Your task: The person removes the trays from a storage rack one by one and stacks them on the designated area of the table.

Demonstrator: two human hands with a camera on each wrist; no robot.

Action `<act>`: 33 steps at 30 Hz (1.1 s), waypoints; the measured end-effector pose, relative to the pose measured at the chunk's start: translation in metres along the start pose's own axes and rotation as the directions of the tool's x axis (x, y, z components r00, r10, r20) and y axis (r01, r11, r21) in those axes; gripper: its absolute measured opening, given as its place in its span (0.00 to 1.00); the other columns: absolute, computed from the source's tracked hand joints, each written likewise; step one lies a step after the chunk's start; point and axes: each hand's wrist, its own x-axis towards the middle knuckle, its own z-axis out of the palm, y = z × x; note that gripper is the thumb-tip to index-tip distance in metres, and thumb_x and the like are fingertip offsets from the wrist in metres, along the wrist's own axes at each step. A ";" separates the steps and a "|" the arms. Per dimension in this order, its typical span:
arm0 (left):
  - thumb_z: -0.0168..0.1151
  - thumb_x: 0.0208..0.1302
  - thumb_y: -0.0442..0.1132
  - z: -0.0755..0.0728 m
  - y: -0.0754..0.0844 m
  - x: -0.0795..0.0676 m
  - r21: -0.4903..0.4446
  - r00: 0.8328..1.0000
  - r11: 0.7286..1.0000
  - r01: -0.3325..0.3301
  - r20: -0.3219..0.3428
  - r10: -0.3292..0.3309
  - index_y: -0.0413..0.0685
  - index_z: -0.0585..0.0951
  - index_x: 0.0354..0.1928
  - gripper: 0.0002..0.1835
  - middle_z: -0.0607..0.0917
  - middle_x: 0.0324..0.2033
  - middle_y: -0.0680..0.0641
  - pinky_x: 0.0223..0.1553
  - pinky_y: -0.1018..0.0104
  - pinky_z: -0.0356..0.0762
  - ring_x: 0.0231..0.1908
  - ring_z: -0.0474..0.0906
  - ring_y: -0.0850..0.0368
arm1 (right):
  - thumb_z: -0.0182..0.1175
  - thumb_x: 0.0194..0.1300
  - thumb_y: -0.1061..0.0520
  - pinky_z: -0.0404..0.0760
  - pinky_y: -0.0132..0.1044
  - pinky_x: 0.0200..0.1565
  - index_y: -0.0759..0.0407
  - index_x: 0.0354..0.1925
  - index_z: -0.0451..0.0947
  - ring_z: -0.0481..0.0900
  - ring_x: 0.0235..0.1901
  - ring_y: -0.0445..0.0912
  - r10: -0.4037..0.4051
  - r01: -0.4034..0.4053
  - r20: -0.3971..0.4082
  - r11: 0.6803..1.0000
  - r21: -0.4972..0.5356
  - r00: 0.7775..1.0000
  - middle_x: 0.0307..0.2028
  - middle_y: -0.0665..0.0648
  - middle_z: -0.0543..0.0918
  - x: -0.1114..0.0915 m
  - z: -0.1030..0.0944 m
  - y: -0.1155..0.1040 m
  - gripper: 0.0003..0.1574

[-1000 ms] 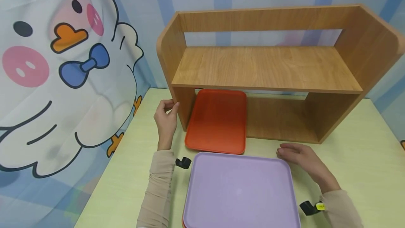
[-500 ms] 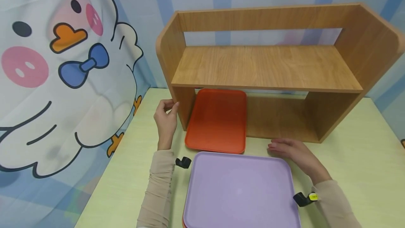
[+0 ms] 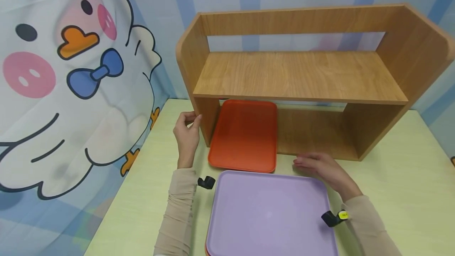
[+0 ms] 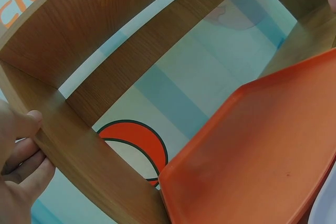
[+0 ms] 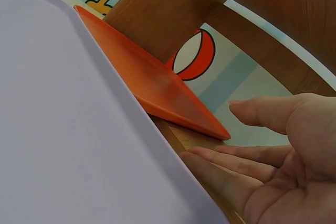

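Note:
A two-level wooden shelf (image 3: 300, 76) stands on the table. My left hand (image 3: 187, 137) pinches the front edge of its left side panel, thumb on the inner face and fingers on the outer in the left wrist view. An orange tray (image 3: 245, 137) lies in the left of the lower level, its near end jutting past the front edge. My right hand (image 3: 325, 171) hovers or rests just ahead of the shelf's lower front edge, fingers nearly straight and thumb apart in the right wrist view (image 5: 278, 161), holding nothing. Nearest me lies a lilac tray (image 3: 270, 216).
An orange rim (image 3: 207, 250) peeks out under the lilac tray's left side. Beneath everything is a pale yellow-green table (image 3: 401, 192). A cartoon-printed cloth (image 3: 117, 129) hangs at the left and behind the shelf.
My right hand has moved left along the shelf's front, toward the orange tray. The left hand keeps its grip on the side panel, and the trays stay put.

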 end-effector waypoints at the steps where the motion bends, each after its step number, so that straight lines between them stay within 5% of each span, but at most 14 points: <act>1: 0.65 0.61 0.37 0.000 0.000 0.000 0.000 1.000 1.000 0.000 0.000 0.000 0.38 0.79 0.42 0.11 0.83 0.36 0.40 0.46 0.57 0.83 0.42 0.81 0.50 | 0.56 0.69 0.53 0.78 0.37 0.55 0.80 0.62 0.60 0.81 0.53 0.50 0.006 -0.007 0.005 1.000 0.009 1.000 0.55 0.69 0.78 0.001 0.001 0.000 0.37; 33: 0.65 0.62 0.39 0.000 -0.001 -0.001 0.014 1.000 1.000 0.013 0.009 -0.013 0.39 0.79 0.43 0.11 0.83 0.37 0.41 0.46 0.57 0.83 0.43 0.81 0.50 | 0.54 0.69 0.59 0.79 0.41 0.54 0.81 0.57 0.66 0.81 0.52 0.56 0.042 -0.040 0.081 0.999 -0.035 0.996 0.51 0.72 0.80 0.033 0.030 -0.001 0.28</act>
